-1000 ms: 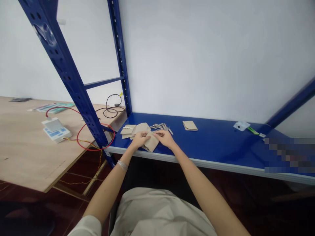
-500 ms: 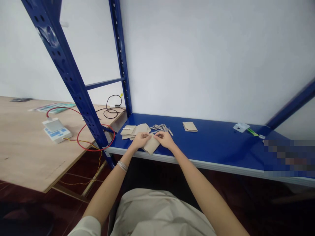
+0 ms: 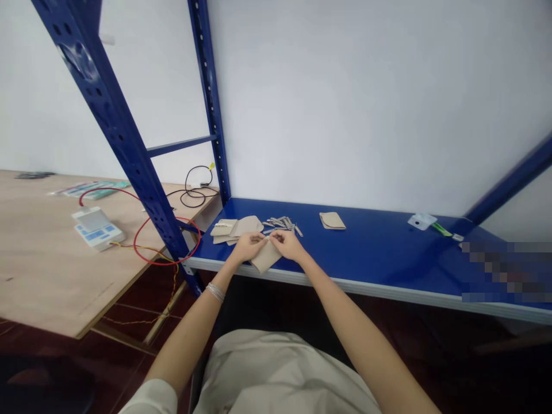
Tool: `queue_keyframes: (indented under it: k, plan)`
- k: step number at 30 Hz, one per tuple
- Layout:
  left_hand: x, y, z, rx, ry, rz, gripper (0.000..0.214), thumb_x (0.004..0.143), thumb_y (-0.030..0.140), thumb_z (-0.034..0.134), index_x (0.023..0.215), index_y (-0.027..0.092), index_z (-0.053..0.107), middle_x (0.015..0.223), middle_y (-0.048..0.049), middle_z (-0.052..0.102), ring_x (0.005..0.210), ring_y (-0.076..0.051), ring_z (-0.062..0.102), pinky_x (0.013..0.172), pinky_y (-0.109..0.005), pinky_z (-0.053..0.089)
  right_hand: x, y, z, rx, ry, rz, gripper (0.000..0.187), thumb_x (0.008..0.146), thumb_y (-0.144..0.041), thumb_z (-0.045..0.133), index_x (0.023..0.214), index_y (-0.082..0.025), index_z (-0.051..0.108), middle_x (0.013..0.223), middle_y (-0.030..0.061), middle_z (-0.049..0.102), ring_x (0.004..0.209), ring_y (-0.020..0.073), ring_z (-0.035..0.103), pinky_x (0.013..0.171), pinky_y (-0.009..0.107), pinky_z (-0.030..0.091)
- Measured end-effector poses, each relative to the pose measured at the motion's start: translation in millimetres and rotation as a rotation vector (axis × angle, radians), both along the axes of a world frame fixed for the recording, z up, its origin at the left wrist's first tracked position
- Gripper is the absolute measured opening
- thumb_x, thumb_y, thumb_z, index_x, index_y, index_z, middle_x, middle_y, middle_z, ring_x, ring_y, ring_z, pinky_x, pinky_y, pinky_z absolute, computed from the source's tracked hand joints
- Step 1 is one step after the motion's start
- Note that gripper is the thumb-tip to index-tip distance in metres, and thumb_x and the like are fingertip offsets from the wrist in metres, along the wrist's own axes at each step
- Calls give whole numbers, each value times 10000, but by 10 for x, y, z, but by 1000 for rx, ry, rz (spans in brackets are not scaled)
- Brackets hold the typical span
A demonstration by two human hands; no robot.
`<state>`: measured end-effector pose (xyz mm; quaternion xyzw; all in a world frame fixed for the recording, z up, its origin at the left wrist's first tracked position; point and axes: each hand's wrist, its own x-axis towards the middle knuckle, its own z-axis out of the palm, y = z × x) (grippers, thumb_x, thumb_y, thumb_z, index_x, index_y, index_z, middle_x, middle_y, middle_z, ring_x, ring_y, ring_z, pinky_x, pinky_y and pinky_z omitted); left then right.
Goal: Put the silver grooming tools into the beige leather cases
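Observation:
My left hand (image 3: 245,246) and my right hand (image 3: 288,244) meet over a small tan pouch (image 3: 265,257) near the front edge of the blue shelf (image 3: 379,256). Both hands pinch its top edge with closed fingers, and the pouch hangs tilted below them. Just behind my hands lies a heap of small silver metal clips (image 3: 282,222). A stack of more tan pouches (image 3: 235,227) rests to the left of the clips. One single tan pouch (image 3: 332,220) lies apart, farther right on the shelf.
Blue rack uprights (image 3: 125,135) stand at the left. A wooden table (image 3: 38,259) beside the rack carries a white device (image 3: 97,227), red cable (image 3: 146,253) and black cable (image 3: 196,192). A small white packet (image 3: 422,220) and green item (image 3: 440,229) lie at the shelf's right.
My hands have drawn closer together on the pouch's top edge. The pouch has shifted slightly under my fingers.

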<state>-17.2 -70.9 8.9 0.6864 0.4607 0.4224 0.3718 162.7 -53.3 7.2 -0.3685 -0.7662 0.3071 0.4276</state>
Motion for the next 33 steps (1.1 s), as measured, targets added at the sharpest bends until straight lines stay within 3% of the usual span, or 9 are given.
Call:
queue_keyframes:
  k: [17, 27, 29, 33]
  plan:
    - [-38, -20, 5, -40, -60, -110, 359, 822, 444, 613, 941, 116, 699, 803, -67, 686, 691, -156, 593, 610, -240, 439, 9, 41, -96, -14, -55, 9, 161, 846, -311, 487, 870, -175, 570, 767, 21, 593, 659, 153, 533, 618, 279, 414]
    - [-29, 6, -15, -61, -56, -63, 375, 806, 453, 623, 921, 109, 716, 806, -85, 711, 694, -174, 625, 593, -248, 456, 4, 57, -122, -23, 11, 66, 151, 832, -277, 529, 921, -171, 591, 777, 31, 622, 689, 165, 576, 645, 292, 464]
    - [-24, 11, -17, -62, -48, -38, 385, 806, 463, 624, 922, 108, 720, 821, -92, 720, 707, -182, 638, 602, -254, 467, 2, 57, -114, -8, 24, 13, 162, 827, -252, 529, 935, -170, 617, 781, 41, 645, 698, 173, 594, 663, 304, 477]
    - [-20, 27, -22, -94, -80, -50, 429, 761, 463, 692, 987, 98, 702, 856, -107, 733, 756, -197, 666, 659, -273, 501, 19, 89, -113, 24, 128, -250, 194, 816, -233, 535, 955, -169, 654, 795, 53, 672, 681, 175, 611, 668, 316, 495]
